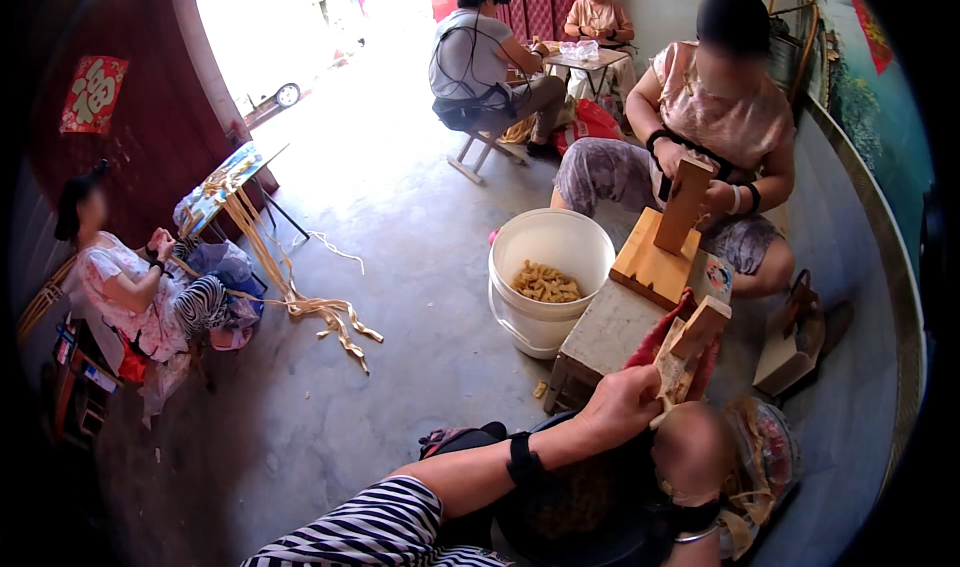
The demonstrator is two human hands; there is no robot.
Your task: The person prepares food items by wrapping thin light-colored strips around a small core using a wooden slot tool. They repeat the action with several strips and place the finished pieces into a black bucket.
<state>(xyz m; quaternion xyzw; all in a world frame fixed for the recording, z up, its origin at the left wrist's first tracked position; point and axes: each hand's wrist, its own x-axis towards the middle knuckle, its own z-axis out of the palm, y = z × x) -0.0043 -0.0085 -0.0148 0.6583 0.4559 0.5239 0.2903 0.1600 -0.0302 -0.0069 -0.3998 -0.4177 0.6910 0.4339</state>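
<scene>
My left hand (622, 405) is closed, fingers curled together at the near end of a wooden block tool (703, 327). Whatever it pinches is too small to make out; a pale end shows just beside the fingertips. Close by on the right is my right hand (693, 452), smeared so that its fingers do not show. The tool rests on a red cloth (648, 342) at the near end of a worn bench (600, 339). Below both hands sits a dark basin (520, 527) with tan pieces (572, 502) in it, partly covered by my arms.
A white bucket (535, 332) holding tan knotted pieces stands left of the bench. Across it, a co-worker (725, 117) handles another wooden block (684, 205). A clear plastic bag (765, 447) lies at right. Long tan strips (325, 309) trail from a small table; other people sit farther off.
</scene>
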